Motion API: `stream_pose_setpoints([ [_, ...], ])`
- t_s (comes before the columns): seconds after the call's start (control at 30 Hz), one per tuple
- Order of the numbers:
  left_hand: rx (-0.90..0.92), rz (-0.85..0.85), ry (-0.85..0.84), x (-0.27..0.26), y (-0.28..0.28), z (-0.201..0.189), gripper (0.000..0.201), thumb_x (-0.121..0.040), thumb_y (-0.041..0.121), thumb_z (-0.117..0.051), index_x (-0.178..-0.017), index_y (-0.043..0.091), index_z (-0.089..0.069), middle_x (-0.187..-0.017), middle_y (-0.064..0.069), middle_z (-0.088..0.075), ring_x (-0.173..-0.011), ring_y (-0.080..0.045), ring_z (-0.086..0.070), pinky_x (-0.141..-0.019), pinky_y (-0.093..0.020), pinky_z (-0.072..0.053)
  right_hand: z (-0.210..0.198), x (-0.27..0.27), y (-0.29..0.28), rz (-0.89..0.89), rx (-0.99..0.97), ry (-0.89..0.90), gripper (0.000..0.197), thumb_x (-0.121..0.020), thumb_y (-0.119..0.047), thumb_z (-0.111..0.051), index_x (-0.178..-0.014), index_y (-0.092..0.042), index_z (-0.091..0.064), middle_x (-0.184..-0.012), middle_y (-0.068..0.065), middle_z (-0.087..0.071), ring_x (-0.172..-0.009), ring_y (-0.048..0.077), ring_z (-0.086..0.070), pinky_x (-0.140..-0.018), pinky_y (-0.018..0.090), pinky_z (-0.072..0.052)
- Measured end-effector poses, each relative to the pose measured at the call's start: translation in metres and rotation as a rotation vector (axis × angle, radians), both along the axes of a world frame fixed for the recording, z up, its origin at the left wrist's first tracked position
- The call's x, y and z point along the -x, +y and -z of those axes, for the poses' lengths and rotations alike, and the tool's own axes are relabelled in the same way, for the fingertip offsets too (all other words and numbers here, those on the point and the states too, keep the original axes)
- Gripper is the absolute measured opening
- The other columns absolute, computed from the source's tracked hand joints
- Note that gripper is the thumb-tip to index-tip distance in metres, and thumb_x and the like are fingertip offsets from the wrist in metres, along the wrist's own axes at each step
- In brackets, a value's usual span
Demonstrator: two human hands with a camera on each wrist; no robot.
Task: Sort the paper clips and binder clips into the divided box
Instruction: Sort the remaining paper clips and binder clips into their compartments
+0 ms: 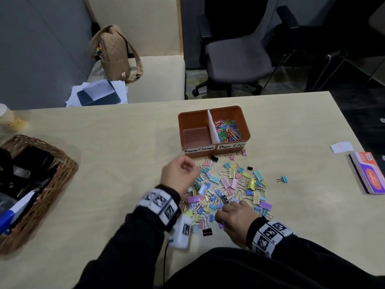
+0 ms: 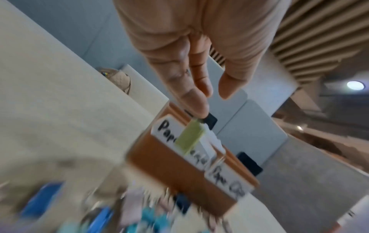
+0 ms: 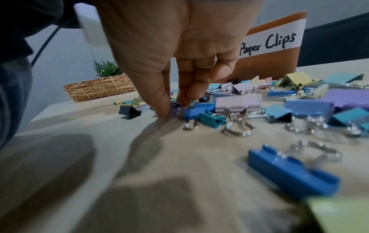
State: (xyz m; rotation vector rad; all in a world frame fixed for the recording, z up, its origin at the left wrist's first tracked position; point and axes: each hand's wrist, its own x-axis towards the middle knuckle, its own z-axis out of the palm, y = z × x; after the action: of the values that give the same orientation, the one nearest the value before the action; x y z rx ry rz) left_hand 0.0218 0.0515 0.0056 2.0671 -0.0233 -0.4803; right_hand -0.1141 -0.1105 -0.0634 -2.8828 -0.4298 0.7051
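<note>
**Head view: binder clips on table, paper clips in box**

Head view shows a pale wooden table [image 1: 104, 155] with a wicker basket [image 1: 52, 184] at its left edge. A brown divided box [image 1: 214, 151] stands beyond the hands. Its right compartment, labelled "Paper Clips", holds coloured paper clips [image 1: 228, 130]; its left compartment shows only bare floor. A spread of pastel binder clips [image 1: 231, 184] lies on the table just in front of the box.

The left hand [image 1: 177, 174] hovers at the pile's left edge, near the box front. In the left wrist view its fingertips pinch a yellow-green binder clip [image 2: 190, 138], blurred.

The right hand [image 1: 237, 215] rests on the pile's near side. In the right wrist view, thumb and fingers pinch a small purple binder clip [image 3: 175, 108] against the table.
</note>
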Motion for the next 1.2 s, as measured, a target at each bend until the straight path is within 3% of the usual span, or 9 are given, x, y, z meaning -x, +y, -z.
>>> stream_pose_setpoints([
  [0.1,0.085,-0.078,-0.078,-0.044,-0.007,-0.016,0.009,-0.086,0.009,-0.063,-0.086,0.017,-0.061,-0.085,-0.003,-0.067,-0.078,-0.021,-0.068,-0.073,-0.034,-0.059,-0.002,-0.002,0.003,0.069,-0.059,-0.015,0.015,-0.082,-0.029,-0.056,-0.097,-0.03,-0.06,-0.083,-0.006,-0.059,-0.074,0.017,-0.057,-0.068,0.033,-0.049],
  [0.23,-0.048,0.069,-0.165,-0.062,-0.019,-0.006,0.013,-0.086,0.008,-0.062,-0.083,0.021,-0.065,-0.085,0.003,-0.067,-0.076,-0.014,-0.066,-0.069,-0.025,-0.057,-0.015,-0.014,0.0,0.232,-0.216,0.076,0.021,-0.088,-0.025,-0.041,-0.103,-0.021,-0.054,-0.101,-0.001,-0.047,-0.083,0.02,-0.055,-0.075,0.034,-0.05],
  [0.43,-0.148,0.087,-0.238,-0.042,-0.004,0.029,0.01,-0.085,0.018,-0.062,-0.079,0.026,-0.061,-0.085,0.009,-0.064,-0.073,-0.011,-0.062,-0.069,-0.035,-0.058,-0.03,-0.03,-0.009,0.505,-0.44,0.136,0.015,-0.095,-0.011,-0.04,-0.094,-0.014,-0.055,-0.1,0.0,-0.05,-0.088,0.019,-0.054,-0.077,0.028,-0.047],
  [0.53,-0.388,0.322,-0.31,-0.031,-0.001,0.043,0.012,-0.09,0.03,-0.058,-0.101,0.029,-0.063,-0.106,0.013,-0.059,-0.081,-0.008,-0.059,-0.07,-0.025,-0.051,-0.05,-0.058,-0.013,0.659,-0.551,0.021,0.014,-0.098,-0.016,-0.043,-0.096,-0.021,-0.056,-0.088,-0.007,-0.058,-0.076,0.011,-0.055,-0.062,0.017,-0.042],
  [0.67,-0.6,0.478,-0.409,-0.031,-0.006,0.065,0.037,-0.096,0.032,-0.047,-0.133,0.035,-0.049,-0.13,0.006,-0.053,-0.105,-0.02,-0.059,-0.077,-0.033,-0.053,-0.084,-0.119,-0.01,0.749,-0.721,-0.239,0.024,-0.097,-0.013,-0.05,-0.118,-0.019,-0.059,-0.091,-0.006,-0.062,-0.079,0.014,-0.062,-0.071,0.03,-0.054],
  [0.77,-0.719,0.525,-0.392,-0.034,-0.01,0.073,0.047,-0.096,0.029,-0.044,-0.142,0.034,-0.038,-0.137,0.002,-0.046,-0.112,-0.024,-0.055,-0.078,-0.037,-0.051,-0.099,-0.154,-0.01,0.805,-0.807,-0.219,0.047,-0.095,-0.009,-0.053,-0.137,-0.029,-0.046,-0.114,-0.013,-0.055,-0.094,0.011,-0.062,-0.082,0.023,-0.051],
  [0.87,-0.708,0.508,-0.384,-0.035,-0.012,0.073,0.042,-0.094,0.022,-0.047,-0.136,0.026,-0.046,-0.134,-0.003,-0.046,-0.107,-0.028,-0.056,-0.074,-0.041,-0.052,-0.097,-0.158,-0.015,0.805,-0.78,-0.283,0.053,-0.094,-0.008,-0.055,-0.139,-0.033,-0.042,-0.122,-0.013,-0.058,-0.093,0.01,-0.062,-0.078,0.021,-0.052],
  [1.03,-0.681,0.5,-0.396,-0.035,-0.009,0.078,0.022,-0.095,0.028,-0.049,-0.114,0.019,-0.052,-0.118,-0.003,-0.05,-0.097,-0.027,-0.057,-0.066,-0.038,-0.049,-0.063,-0.108,-0.035,0.833,-0.611,-0.307,0.017,-0.091,-0.013,-0.061,-0.104,-0.023,-0.062,-0.082,-0.012,-0.061,-0.068,0.001,-0.058,-0.062,0.013,-0.048],
  [1.2,-0.648,0.552,-0.404,-0.036,-0.009,0.08,0.019,-0.095,0.026,-0.046,-0.111,0.02,-0.055,-0.107,-0.001,-0.06,-0.097,-0.025,-0.059,-0.067,-0.035,-0.049,-0.014,-0.072,-0.048,0.61,-0.216,-0.068,0.042,-0.086,-0.005,-0.056,-0.123,-0.026,-0.057,-0.124,-0.004,-0.055,-0.108,0.02,-0.056,-0.091,0.032,-0.049],
])
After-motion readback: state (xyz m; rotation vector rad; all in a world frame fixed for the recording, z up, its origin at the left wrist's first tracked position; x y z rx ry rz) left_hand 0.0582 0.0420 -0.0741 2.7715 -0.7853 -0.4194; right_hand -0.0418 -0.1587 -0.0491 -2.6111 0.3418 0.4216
